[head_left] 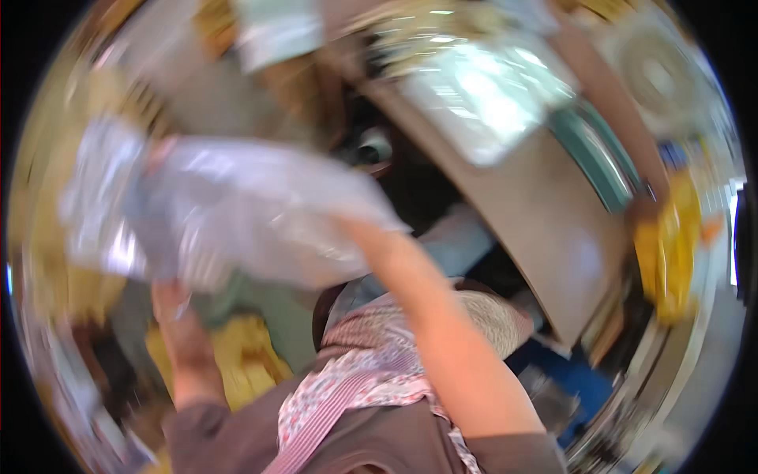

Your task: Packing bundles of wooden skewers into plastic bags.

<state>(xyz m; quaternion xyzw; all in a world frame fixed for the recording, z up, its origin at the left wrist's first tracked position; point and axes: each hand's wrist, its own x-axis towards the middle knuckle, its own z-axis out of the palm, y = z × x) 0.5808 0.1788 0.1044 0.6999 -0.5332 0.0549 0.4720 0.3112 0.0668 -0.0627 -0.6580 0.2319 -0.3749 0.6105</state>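
Note:
A large, clear whitish plastic bag (260, 197) stretches across the left half of the view, raised in front of my body and smeared by motion. At its lower left edge my left hand (170, 299) grips the plastic, its fingers mostly covered. From the right, my right hand (351, 229) reaches into or under the bag's near end; I cannot tell which. Plastic covers that hand's fingers. Shinier, crumpled plastic (103, 197) lies at the bag's far left end. What the bag contains, if anything, is too blurred to make out.
A brown table (545, 229) to the right bears shiny clear plastic packs (489, 95) and a teal object (592, 150). Yellow plastic (667, 253) hangs off its right side. A round fan (651, 71) stands at far right. More yellow material (229, 363) lies low at left.

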